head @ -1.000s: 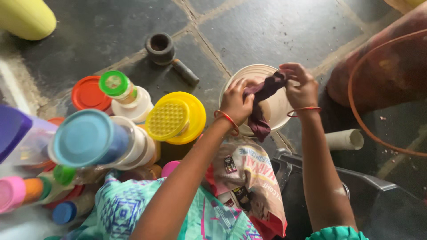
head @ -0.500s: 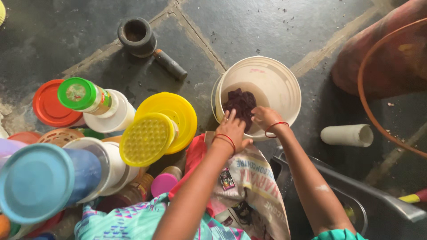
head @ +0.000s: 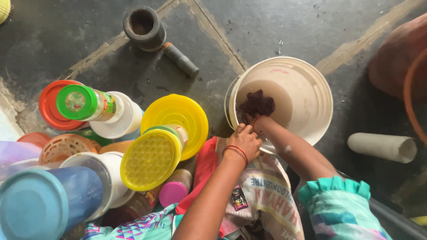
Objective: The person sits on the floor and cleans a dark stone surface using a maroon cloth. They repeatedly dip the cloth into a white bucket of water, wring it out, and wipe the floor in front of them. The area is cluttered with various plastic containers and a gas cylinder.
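A white bucket [head: 327, 102] stands on the dark stone floor with a little cloudy water in it. A dark maroon cloth [head: 258, 103] lies bunched at its bottom left. My right hand [head: 252, 119] reaches down inside the bucket and grips the cloth; the fingers are mostly hidden by it. My left hand [head: 246, 143], with a red bangle on the wrist, sits curled on the bucket's near rim.
Several lidded plastic jars crowd the left, among them a yellow-lidded one [head: 151, 159] and a green-lidded one [head: 84, 103]. A stone mortar [head: 143, 24] and pestle [head: 180, 58] lie behind. A white tube [head: 382, 147] lies at the right, and a printed sack [head: 267, 195] is under my arms.
Both hands held the cloth up over the bucket a second ago. The cloth went down into the bucket, my left hand let go and moved to the rim.
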